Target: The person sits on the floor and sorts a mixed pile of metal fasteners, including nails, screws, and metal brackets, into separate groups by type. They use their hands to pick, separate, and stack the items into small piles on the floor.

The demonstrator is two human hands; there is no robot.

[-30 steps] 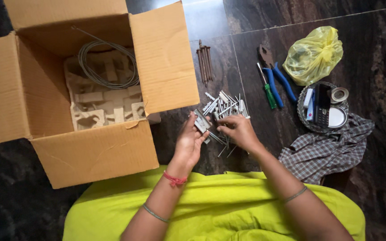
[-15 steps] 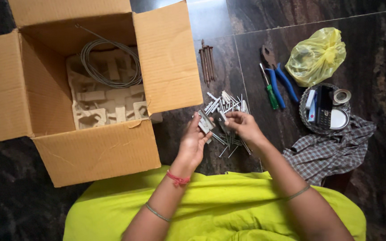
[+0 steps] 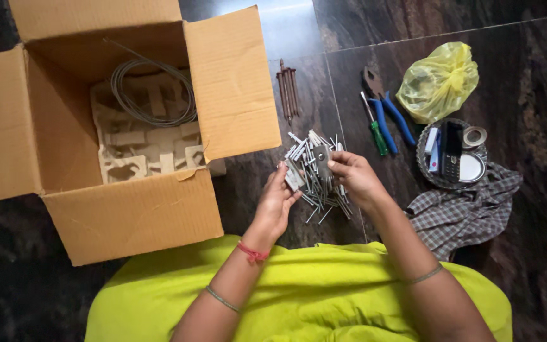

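Open brown cardboard box (image 3: pixel 128 126) stands left; knotted yellow plastic bag (image 3: pixel 437 81) (crumpled) far right.

Box flap (image 3: pixel 232 82) crowds left; pliers (image 3: pixel 384 107), tray (image 3: pixel 427 172) right.

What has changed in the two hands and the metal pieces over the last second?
The right hand lifted off the pile of metal pieces, now pinching a small grey piece. The left hand still grips its flat metal piece. Cardboard box and pliers unmoved.
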